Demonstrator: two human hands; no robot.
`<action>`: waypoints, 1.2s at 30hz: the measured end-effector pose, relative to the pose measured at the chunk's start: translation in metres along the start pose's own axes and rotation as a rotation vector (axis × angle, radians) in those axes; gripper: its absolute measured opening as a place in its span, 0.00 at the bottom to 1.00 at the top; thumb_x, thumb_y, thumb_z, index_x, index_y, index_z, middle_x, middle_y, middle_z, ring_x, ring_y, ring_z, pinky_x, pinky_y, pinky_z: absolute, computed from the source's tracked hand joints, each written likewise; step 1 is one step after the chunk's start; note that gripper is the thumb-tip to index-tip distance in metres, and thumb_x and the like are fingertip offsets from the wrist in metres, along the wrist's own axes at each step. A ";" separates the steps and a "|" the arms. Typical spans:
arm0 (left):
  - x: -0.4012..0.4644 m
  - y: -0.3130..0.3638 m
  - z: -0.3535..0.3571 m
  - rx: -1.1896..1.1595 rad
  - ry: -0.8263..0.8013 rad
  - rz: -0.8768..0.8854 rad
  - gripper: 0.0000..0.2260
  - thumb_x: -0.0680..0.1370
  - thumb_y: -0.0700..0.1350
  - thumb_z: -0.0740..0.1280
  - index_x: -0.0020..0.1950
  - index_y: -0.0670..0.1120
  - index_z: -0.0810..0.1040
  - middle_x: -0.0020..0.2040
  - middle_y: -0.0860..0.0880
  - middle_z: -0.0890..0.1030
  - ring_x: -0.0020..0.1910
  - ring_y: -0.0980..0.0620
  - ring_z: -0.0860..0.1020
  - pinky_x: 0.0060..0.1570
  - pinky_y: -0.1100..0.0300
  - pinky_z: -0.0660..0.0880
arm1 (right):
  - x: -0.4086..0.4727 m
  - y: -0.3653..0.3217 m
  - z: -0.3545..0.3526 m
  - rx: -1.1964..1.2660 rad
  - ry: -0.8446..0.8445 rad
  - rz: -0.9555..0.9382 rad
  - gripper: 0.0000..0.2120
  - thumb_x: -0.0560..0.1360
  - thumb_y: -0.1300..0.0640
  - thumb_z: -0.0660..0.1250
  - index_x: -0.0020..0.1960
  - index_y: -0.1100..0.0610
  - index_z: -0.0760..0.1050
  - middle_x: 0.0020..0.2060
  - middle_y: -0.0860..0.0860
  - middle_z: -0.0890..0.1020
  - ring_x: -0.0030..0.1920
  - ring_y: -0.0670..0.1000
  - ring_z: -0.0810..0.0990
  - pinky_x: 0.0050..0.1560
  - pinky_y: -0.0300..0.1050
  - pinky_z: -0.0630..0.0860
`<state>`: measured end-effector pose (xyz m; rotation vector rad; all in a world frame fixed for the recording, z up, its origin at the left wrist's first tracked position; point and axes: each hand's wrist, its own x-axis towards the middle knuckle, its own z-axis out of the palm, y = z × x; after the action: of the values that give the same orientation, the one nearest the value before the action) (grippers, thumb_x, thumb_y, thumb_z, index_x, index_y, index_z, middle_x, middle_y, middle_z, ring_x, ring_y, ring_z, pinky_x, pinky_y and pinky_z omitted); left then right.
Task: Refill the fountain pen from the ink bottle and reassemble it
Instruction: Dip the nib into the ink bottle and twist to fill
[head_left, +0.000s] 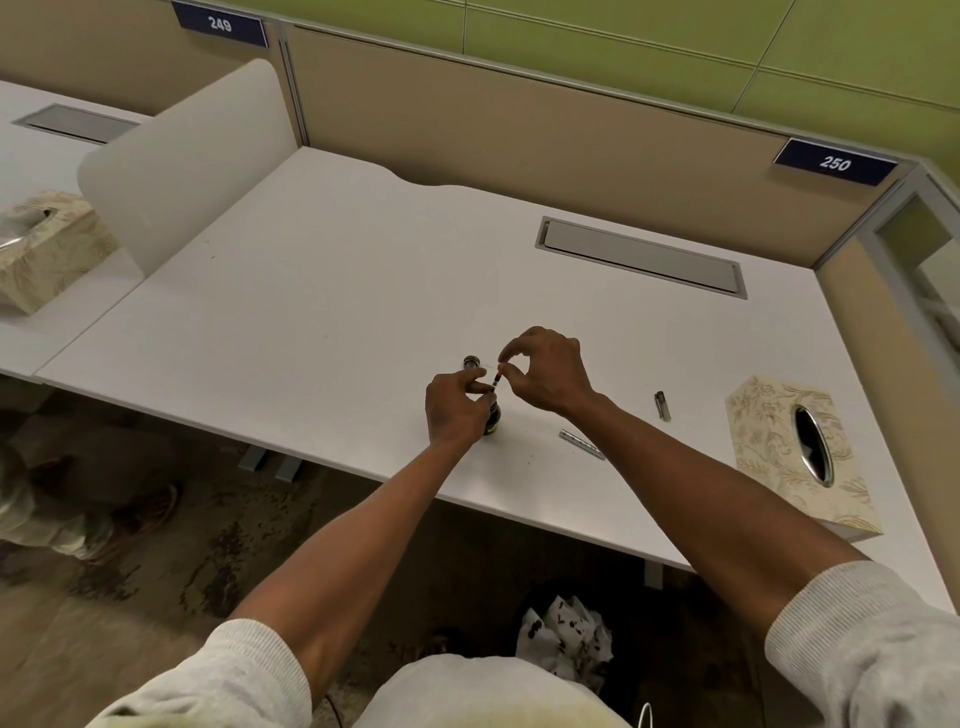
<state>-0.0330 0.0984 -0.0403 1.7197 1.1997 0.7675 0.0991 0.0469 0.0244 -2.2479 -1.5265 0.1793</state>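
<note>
A small dark ink bottle (493, 418) stands on the white desk (322, 291), mostly hidden behind my left hand (453, 408), which grips it near the top. My right hand (545, 371) pinches the upper end of a thin pen converter section (495, 381) that points down into the bottle's mouth. The bottle's round dark cap (471, 360) lies just beyond the bottle. A silver pen barrel (582, 443) lies on the desk under my right forearm. The pen cap (662, 405) lies further right.
A patterned tissue box (769, 441) sits at the desk's right front corner, and another tissue box (49, 249) is on the neighbouring desk at left. A grey cable hatch (641, 257) is set in the desk at the back. A bin with stained tissues (566, 636) stands below.
</note>
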 end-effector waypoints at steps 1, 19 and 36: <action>0.000 0.000 0.000 -0.003 -0.002 -0.002 0.18 0.71 0.42 0.76 0.60 0.46 0.83 0.45 0.52 0.87 0.51 0.56 0.83 0.58 0.61 0.75 | 0.000 0.000 0.000 0.003 -0.006 -0.001 0.05 0.74 0.50 0.71 0.48 0.47 0.84 0.51 0.48 0.83 0.54 0.51 0.80 0.57 0.51 0.67; -0.001 0.002 -0.001 -0.005 -0.003 -0.005 0.17 0.71 0.41 0.75 0.60 0.46 0.83 0.45 0.52 0.87 0.51 0.56 0.83 0.59 0.56 0.77 | 0.003 0.001 0.002 -0.026 -0.004 0.016 0.06 0.75 0.49 0.71 0.46 0.49 0.84 0.49 0.49 0.83 0.54 0.52 0.80 0.56 0.51 0.67; -0.004 0.005 -0.004 -0.005 0.012 0.004 0.17 0.71 0.42 0.76 0.59 0.46 0.83 0.45 0.52 0.87 0.50 0.57 0.83 0.57 0.64 0.73 | 0.000 -0.001 0.000 0.003 0.015 0.015 0.10 0.74 0.44 0.70 0.47 0.49 0.84 0.47 0.48 0.84 0.52 0.50 0.80 0.56 0.51 0.68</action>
<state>-0.0357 0.0956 -0.0346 1.7156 1.2016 0.7833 0.0984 0.0469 0.0248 -2.2542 -1.5016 0.1689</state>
